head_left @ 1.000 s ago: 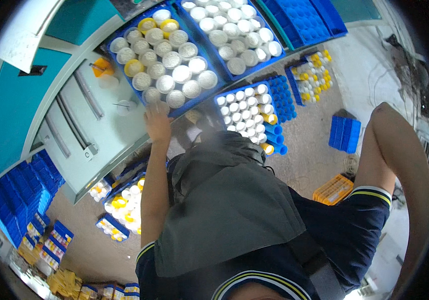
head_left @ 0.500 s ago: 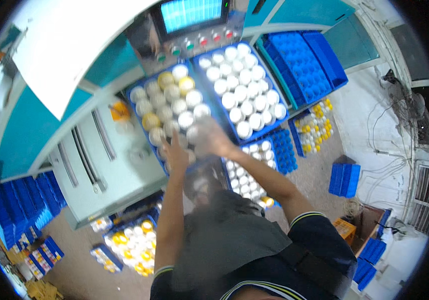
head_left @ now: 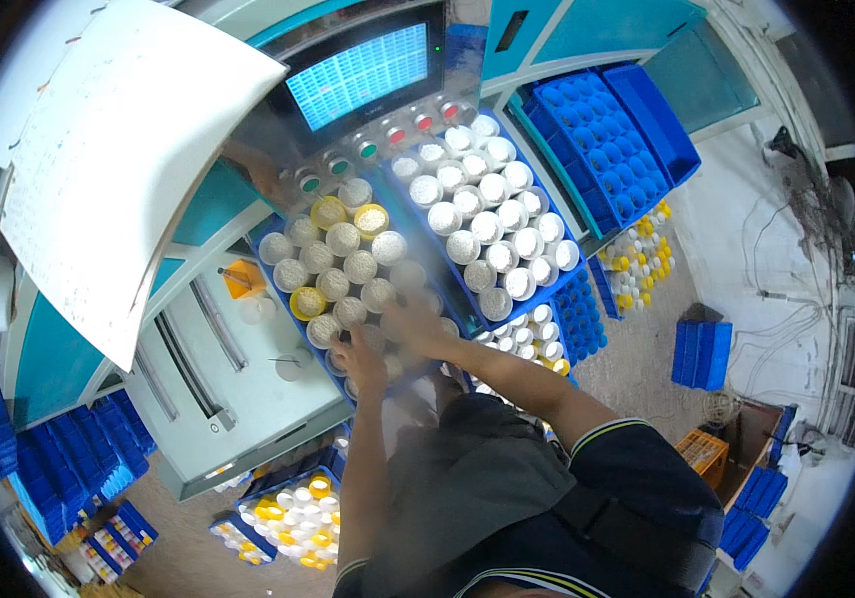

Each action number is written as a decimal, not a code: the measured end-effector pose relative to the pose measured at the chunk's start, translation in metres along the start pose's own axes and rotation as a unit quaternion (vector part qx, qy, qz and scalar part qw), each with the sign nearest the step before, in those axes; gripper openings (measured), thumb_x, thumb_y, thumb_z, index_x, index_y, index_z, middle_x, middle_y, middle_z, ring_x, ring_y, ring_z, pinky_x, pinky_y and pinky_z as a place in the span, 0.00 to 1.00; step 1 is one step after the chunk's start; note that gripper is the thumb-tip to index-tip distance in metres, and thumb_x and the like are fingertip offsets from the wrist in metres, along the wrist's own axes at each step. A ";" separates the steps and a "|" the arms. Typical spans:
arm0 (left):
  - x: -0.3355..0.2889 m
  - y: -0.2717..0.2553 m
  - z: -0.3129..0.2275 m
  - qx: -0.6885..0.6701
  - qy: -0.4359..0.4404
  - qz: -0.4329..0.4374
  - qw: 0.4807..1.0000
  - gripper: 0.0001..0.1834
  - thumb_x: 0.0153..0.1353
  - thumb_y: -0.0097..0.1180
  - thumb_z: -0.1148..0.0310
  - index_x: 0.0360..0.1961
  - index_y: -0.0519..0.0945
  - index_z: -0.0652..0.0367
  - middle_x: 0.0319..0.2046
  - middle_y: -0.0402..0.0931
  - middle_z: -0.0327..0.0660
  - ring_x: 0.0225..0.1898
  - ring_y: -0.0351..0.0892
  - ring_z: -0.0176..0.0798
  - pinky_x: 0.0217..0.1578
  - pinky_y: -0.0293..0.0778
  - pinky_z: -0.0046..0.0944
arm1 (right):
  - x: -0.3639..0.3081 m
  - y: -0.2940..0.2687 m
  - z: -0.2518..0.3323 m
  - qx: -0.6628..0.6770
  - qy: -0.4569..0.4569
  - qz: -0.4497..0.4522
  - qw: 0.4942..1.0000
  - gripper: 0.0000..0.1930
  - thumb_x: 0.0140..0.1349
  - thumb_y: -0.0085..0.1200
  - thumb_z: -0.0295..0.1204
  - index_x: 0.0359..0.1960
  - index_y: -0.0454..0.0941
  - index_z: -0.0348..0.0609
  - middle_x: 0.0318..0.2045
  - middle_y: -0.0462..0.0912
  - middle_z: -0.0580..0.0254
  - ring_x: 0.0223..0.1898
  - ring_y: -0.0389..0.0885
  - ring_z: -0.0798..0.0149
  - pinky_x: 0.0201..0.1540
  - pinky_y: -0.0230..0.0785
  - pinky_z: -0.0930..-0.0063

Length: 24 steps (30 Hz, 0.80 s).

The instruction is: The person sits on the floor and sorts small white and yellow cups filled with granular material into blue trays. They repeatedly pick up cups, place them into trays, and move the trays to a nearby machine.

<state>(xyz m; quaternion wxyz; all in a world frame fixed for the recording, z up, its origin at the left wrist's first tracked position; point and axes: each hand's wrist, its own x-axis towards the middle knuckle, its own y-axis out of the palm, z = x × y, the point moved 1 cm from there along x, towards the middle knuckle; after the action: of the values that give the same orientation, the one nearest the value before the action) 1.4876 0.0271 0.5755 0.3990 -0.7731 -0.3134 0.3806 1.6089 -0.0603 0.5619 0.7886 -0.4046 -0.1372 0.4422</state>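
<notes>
A blue tray [head_left: 266, 277] holds rows of open round cups filled with pale granular stuff. Most are whitish; a few, such as this yellow cup [head_left: 308, 302], have yellow walls. My left hand [head_left: 361, 363] is at the near left part of this tray, its fingers apart and touching or just over the cups there. Beside it, my right hand [head_left: 422, 327] reaches over the tray's near right part; motion smears its fingers, and I cannot tell whether they grip a cup. Several cups below both hands are partly hidden. To the right, a second blue tray [head_left: 447, 282] carries cups of white powder.
A control panel with a lit screen [head_left: 360, 78] and a row of push buttons [head_left: 396, 135] rises behind the trays. A pale sheet [head_left: 129, 149] juts in at upper left. Stacked blue trays [head_left: 597, 140] stand at right. More cups [head_left: 293, 513] are in trays lower down.
Both hands have moved nearer to me over the left tray. My head view has shifted slightly, so trays and panel sit lower in the picture. The picture is sharper now.
</notes>
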 end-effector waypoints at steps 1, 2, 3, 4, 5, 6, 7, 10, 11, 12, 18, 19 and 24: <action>-0.001 0.000 0.001 -0.010 0.015 -0.008 1.000 0.40 0.53 0.54 0.87 0.67 0.67 0.47 0.68 0.46 0.65 0.63 0.60 0.75 0.61 0.66 0.61 | -0.004 -0.009 0.001 0.007 0.016 0.050 0.999 0.34 0.50 0.64 0.25 0.62 0.71 0.54 0.67 0.59 0.39 0.62 0.68 0.31 0.61 0.68 0.45; -0.001 0.001 0.002 -0.013 0.023 -0.005 1.000 0.39 0.53 0.53 0.87 0.67 0.67 0.47 0.68 0.46 0.65 0.63 0.60 0.75 0.60 0.66 0.60 | -0.006 -0.019 0.000 0.020 0.014 0.078 0.997 0.31 0.52 0.62 0.27 0.61 0.71 0.53 0.67 0.61 0.38 0.62 0.68 0.34 0.62 0.67 0.47; -0.001 0.000 0.003 -0.001 0.042 -0.023 0.999 0.39 0.54 0.53 0.88 0.68 0.67 0.46 0.69 0.46 0.64 0.63 0.60 0.75 0.60 0.66 0.60 | -0.009 -0.031 -0.004 0.028 0.002 0.067 0.997 0.29 0.54 0.60 0.27 0.61 0.71 0.51 0.65 0.63 0.39 0.62 0.69 0.37 0.61 0.68 0.48; -0.001 0.000 0.005 -0.018 0.039 -0.008 0.999 0.39 0.54 0.53 0.87 0.68 0.67 0.46 0.69 0.46 0.64 0.63 0.60 0.75 0.60 0.67 0.60 | -0.016 -0.047 -0.012 0.043 -0.028 0.035 0.998 0.27 0.56 0.59 0.28 0.61 0.71 0.50 0.64 0.65 0.39 0.62 0.70 0.39 0.60 0.68 0.49; 0.000 0.000 0.007 -0.019 0.045 -0.011 0.999 0.39 0.54 0.53 0.87 0.68 0.67 0.46 0.69 0.46 0.63 0.63 0.60 0.75 0.60 0.67 0.60 | -0.024 -0.062 -0.022 0.051 -0.038 0.023 0.998 0.25 0.58 0.57 0.29 0.60 0.71 0.48 0.62 0.67 0.39 0.62 0.70 0.42 0.59 0.69 0.50; 0.000 0.000 0.008 -0.012 0.051 -0.016 0.998 0.39 0.55 0.52 0.87 0.68 0.67 0.46 0.69 0.47 0.63 0.63 0.60 0.75 0.59 0.67 0.61 | -0.037 -0.079 -0.038 0.060 0.003 -0.041 0.997 0.23 0.60 0.56 0.29 0.58 0.73 0.45 0.57 0.72 0.41 0.58 0.74 0.44 0.56 0.71 0.51; 0.000 0.000 0.010 -0.022 0.059 -0.017 0.998 0.39 0.55 0.52 0.87 0.68 0.66 0.46 0.68 0.47 0.63 0.63 0.60 0.75 0.59 0.67 0.61 | -0.047 -0.098 -0.058 0.063 0.026 -0.110 0.992 0.20 0.61 0.56 0.29 0.56 0.74 0.43 0.52 0.77 0.43 0.55 0.78 0.46 0.52 0.73 0.51; 0.001 0.001 0.013 -0.009 0.084 -0.029 0.996 0.40 0.53 0.52 0.87 0.69 0.65 0.48 0.68 0.47 0.64 0.63 0.60 0.75 0.60 0.64 0.62 | -0.042 -0.124 -0.117 -0.022 0.184 -0.167 0.968 0.10 0.63 0.56 0.32 0.41 0.83 0.42 0.37 0.85 0.49 0.39 0.84 0.45 0.43 0.76 0.53; 0.000 0.002 0.014 0.012 0.077 -0.012 0.997 0.41 0.52 0.52 0.88 0.69 0.64 0.50 0.67 0.47 0.65 0.63 0.60 0.76 0.61 0.62 0.63 | -0.044 -0.127 -0.133 -0.036 0.195 -0.164 0.966 0.09 0.63 0.55 0.33 0.38 0.84 0.42 0.34 0.85 0.49 0.37 0.85 0.45 0.41 0.76 0.52; 0.000 0.003 0.015 0.006 0.091 -0.019 0.996 0.42 0.51 0.52 0.88 0.69 0.64 0.50 0.67 0.47 0.65 0.62 0.60 0.76 0.61 0.62 0.63 | -0.041 -0.123 -0.143 -0.066 0.173 -0.163 0.969 0.09 0.63 0.55 0.33 0.38 0.84 0.43 0.33 0.85 0.49 0.36 0.85 0.44 0.42 0.76 0.52; 0.003 0.002 0.014 -0.004 0.084 -0.009 0.996 0.46 0.49 0.54 0.89 0.70 0.62 0.48 0.67 0.46 0.65 0.61 0.60 0.76 0.60 0.64 0.61 | -0.026 -0.114 -0.161 -0.201 0.157 -0.093 0.962 0.07 0.60 0.54 0.29 0.34 0.85 0.43 0.32 0.86 0.47 0.34 0.85 0.43 0.39 0.78 0.51; 0.003 0.001 0.014 0.001 0.083 -0.007 0.997 0.46 0.49 0.54 0.89 0.71 0.62 0.48 0.67 0.46 0.65 0.61 0.60 0.76 0.60 0.64 0.61 | -0.025 -0.116 -0.161 -0.199 0.168 -0.095 0.961 0.07 0.59 0.54 0.29 0.33 0.85 0.44 0.32 0.86 0.47 0.34 0.85 0.43 0.39 0.78 0.51; 0.003 -0.005 0.010 0.000 0.042 0.035 0.999 0.47 0.48 0.55 0.90 0.71 0.62 0.46 0.67 0.44 0.63 0.61 0.60 0.76 0.61 0.64 0.61 | -0.004 -0.124 -0.159 -0.221 0.204 -0.083 0.950 0.07 0.58 0.56 0.31 0.30 0.85 0.44 0.30 0.85 0.47 0.34 0.86 0.44 0.38 0.78 0.50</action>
<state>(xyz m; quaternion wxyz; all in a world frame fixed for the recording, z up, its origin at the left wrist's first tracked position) 1.4801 0.0353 0.5746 0.3985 -0.7986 -0.2690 0.3620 1.7702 -0.1809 0.5557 0.7245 -0.6375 -0.1010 0.2420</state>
